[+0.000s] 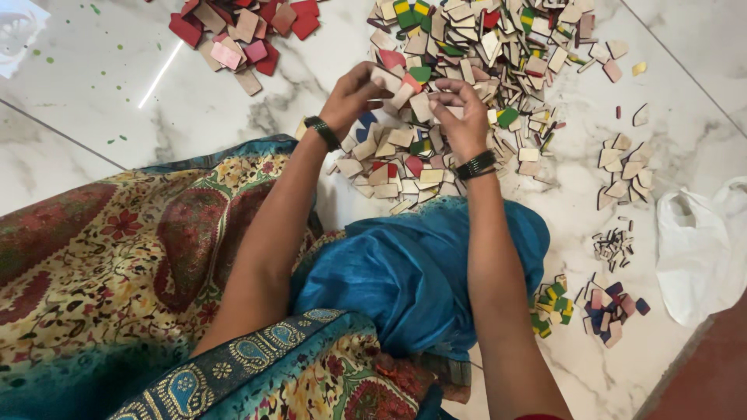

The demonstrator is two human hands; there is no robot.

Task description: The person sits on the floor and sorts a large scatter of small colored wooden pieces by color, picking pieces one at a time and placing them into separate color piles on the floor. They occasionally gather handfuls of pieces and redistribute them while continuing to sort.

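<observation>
Wooden tile (pixel 422 106) pinched between both hands — left hand (pixel 354 95), right hand (pixel 461 115).

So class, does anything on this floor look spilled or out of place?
Yes: small green flecks lie scattered on the marble floor at upper left, away from every tile pile. They look like stray chips or paint.

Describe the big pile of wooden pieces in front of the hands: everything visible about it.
The big pile of pieces lies loose on the white marble floor. It holds small flat tiles, mostly squarish, of what looks like thin pale wood; many show bare faces, others painted red, green, yellow or blue. They overlap at all angles. The left hand and right hand hover over its near edge, each holding bare pieces.
</observation>
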